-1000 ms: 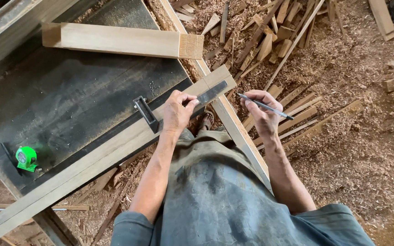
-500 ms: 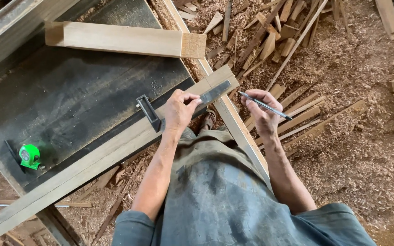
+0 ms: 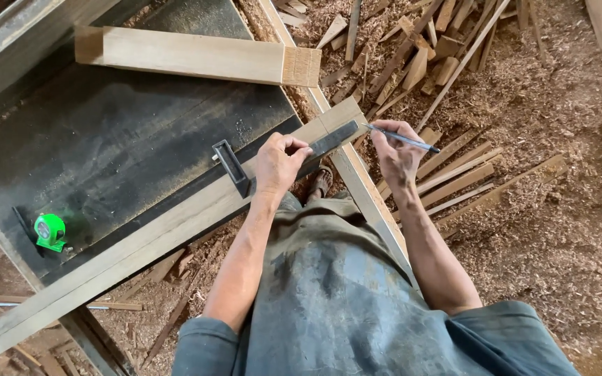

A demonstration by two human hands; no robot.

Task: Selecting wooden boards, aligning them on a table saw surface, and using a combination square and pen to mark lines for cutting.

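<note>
A long pale wooden plank (image 3: 141, 244) lies slantwise along the near edge of a dark metal table (image 3: 120, 139). A black try square (image 3: 235, 166) rests on the plank, its blade (image 3: 334, 138) reaching toward the plank's right end. My left hand (image 3: 278, 161) presses down on the square's blade. My right hand (image 3: 395, 153) holds a thin pen (image 3: 404, 138), its tip touching the plank beside the blade's end.
A shorter thick wooden block (image 3: 196, 56) lies at the table's far side. A green tape measure (image 3: 49, 231) sits at the table's left. Wood offcuts (image 3: 419, 56) and sawdust (image 3: 545, 209) cover the floor on the right. A thin batten (image 3: 377, 202) runs by my legs.
My right hand has moved left, bringing the pen tip from the air down to the plank at the blade's end. The left hand stays on the square.
</note>
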